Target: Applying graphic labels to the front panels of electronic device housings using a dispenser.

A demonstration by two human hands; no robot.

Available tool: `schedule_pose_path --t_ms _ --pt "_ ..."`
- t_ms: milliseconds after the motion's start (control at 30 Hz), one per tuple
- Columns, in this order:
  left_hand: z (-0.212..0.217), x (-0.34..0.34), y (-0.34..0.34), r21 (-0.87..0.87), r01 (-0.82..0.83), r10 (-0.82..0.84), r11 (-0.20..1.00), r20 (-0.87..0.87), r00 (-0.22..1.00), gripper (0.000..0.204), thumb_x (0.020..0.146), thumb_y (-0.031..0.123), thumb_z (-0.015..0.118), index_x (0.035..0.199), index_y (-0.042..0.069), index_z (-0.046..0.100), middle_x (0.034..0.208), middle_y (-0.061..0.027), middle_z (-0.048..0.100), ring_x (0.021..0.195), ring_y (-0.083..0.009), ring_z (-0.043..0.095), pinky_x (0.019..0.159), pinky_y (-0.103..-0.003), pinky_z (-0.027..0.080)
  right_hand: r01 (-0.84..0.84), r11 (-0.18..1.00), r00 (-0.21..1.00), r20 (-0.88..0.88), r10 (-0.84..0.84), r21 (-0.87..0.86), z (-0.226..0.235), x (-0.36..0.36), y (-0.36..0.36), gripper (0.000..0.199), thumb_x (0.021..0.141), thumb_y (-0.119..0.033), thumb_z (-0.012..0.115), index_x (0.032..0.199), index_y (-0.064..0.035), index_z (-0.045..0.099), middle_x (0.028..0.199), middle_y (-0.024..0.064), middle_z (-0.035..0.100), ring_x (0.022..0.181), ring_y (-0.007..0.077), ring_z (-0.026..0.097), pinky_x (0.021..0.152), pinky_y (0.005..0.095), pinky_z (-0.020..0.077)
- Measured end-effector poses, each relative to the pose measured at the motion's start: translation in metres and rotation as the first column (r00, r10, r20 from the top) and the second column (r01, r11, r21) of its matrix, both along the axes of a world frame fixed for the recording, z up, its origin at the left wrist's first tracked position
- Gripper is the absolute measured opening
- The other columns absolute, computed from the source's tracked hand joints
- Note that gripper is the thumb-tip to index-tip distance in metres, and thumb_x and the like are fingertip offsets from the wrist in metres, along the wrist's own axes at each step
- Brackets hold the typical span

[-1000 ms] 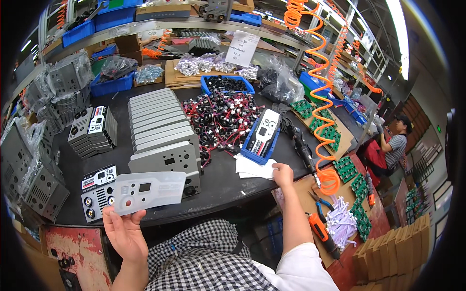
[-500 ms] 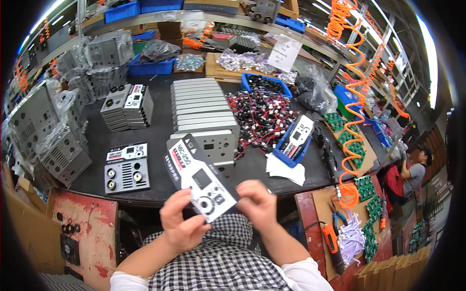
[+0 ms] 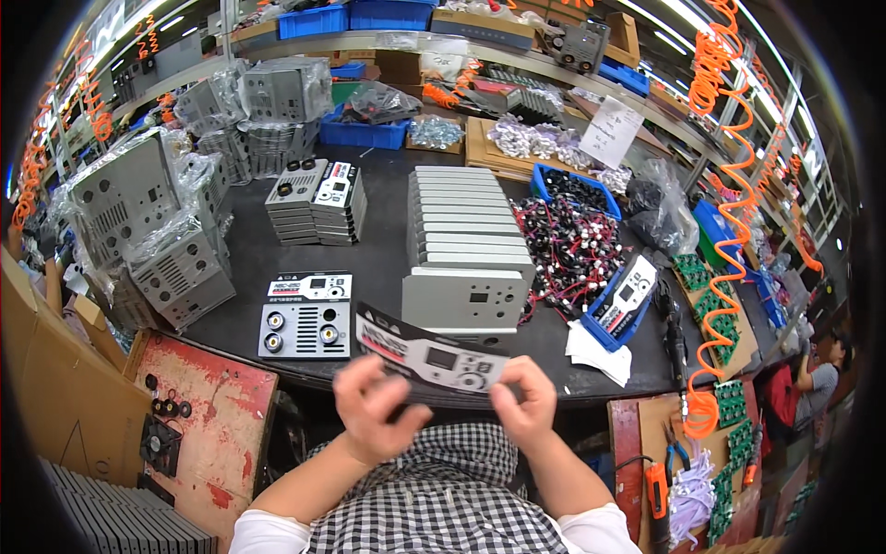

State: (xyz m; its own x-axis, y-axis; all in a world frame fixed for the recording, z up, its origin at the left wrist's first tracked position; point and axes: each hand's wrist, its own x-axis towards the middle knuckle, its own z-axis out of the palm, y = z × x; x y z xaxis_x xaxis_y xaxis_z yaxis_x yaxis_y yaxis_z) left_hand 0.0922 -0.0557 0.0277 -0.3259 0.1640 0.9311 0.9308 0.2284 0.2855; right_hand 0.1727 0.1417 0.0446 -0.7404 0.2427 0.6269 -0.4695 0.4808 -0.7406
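A black, white and red panel sticker (image 3: 426,355), slightly curved, is held up lengthwise over the table's front edge. My right hand (image 3: 526,399) pinches its right end between thumb and fingers. At the sticker's lower left side is my left hand (image 3: 374,406), a little blurred, with thumb and fingers apart; whether a fingertip touches the sticker is hard to see. Left of the sticker lies a grey front panel (image 3: 305,319) with a similar sticker and round sockets. Behind it stands a row of bare grey metal panels (image 3: 466,300).
Stickered panels (image 3: 318,203) are stacked at back left, beside plastic-wrapped panels (image 3: 125,198). To the right are a heap of wired connectors (image 3: 568,249), a blue tray of stickers (image 3: 618,309) and white paper sheets (image 3: 598,355). An orange coiled hose (image 3: 738,240) hangs at right.
The sticker has turned from a steep slant to nearly level. My left hand has come off its lower end and opened; my right hand now grips the right end. The view has shifted left.
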Motion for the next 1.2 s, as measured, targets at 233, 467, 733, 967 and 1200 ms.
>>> schedule_pose_path --t_ms 233,467,733,967,1200 --pt "-0.012 -0.065 0.006 0.408 0.222 -0.464 0.885 0.807 0.366 0.011 0.088 0.009 0.062 0.092 -0.001 0.063 0.075 0.0018 0.060 0.068 -0.0040 0.051 0.064 -0.020 0.043 0.013 0.992 0.995 0.102 0.000 -0.123 -0.014 -0.016 0.045 0.004 0.077 0.003 0.059 0.077 0.0008 0.055 0.082 0.0084 0.059 0.076 0.0161 0.056 0.072 0.0267 0.0440" --pt "-0.020 -0.078 0.026 0.519 0.241 -0.569 0.820 0.697 0.436 0.011 0.082 0.006 0.068 0.074 0.000 0.062 0.092 -0.0040 0.057 0.080 -0.0096 0.056 0.067 -0.022 0.045 0.129 0.988 0.991 0.045 -0.126 -0.087 -0.029 -0.047 0.064 0.010 0.077 -0.002 0.068 0.077 0.0012 0.059 0.098 0.0093 0.057 0.079 0.0139 0.056 0.069 0.0243 0.0483" --pt "-0.014 -0.082 0.045 0.282 0.071 -0.247 0.957 0.658 0.711 0.016 0.078 0.007 0.071 0.068 0.000 0.060 0.084 -0.0083 0.061 0.072 -0.0141 0.059 0.064 -0.025 0.048 0.162 0.934 0.987 0.053 -0.153 -0.319 -0.051 -0.072 0.074 0.014 0.081 -0.005 0.070 0.076 0.0022 0.059 0.094 0.0072 0.062 0.076 0.0074 0.054 0.066 0.0208 0.0438" --pt "-0.010 -0.080 0.046 0.269 0.056 -0.222 0.962 0.644 0.732 0.017 0.078 0.007 0.070 0.068 -0.001 0.059 0.084 -0.0085 0.061 0.069 -0.0129 0.059 0.061 -0.025 0.050 0.151 0.919 0.989 0.053 -0.141 -0.365 -0.040 -0.070 0.066 0.014 0.083 -0.005 0.068 0.076 0.0015 0.058 0.092 0.0052 0.064 0.071 0.0046 0.051 0.063 0.0192 0.0408" --pt "-0.011 -0.081 0.048 0.231 0.035 -0.174 0.972 0.614 0.770 0.017 0.078 0.008 0.071 0.069 -0.001 0.060 0.083 -0.0090 0.061 0.068 -0.0129 0.058 0.058 -0.025 0.049 0.146 0.912 0.989 0.061 -0.133 -0.384 -0.041 -0.070 0.068 0.014 0.084 -0.006 0.068 0.077 0.0013 0.058 0.091 0.0049 0.065 0.071 0.0039 0.050 0.062 0.0191 0.0404"
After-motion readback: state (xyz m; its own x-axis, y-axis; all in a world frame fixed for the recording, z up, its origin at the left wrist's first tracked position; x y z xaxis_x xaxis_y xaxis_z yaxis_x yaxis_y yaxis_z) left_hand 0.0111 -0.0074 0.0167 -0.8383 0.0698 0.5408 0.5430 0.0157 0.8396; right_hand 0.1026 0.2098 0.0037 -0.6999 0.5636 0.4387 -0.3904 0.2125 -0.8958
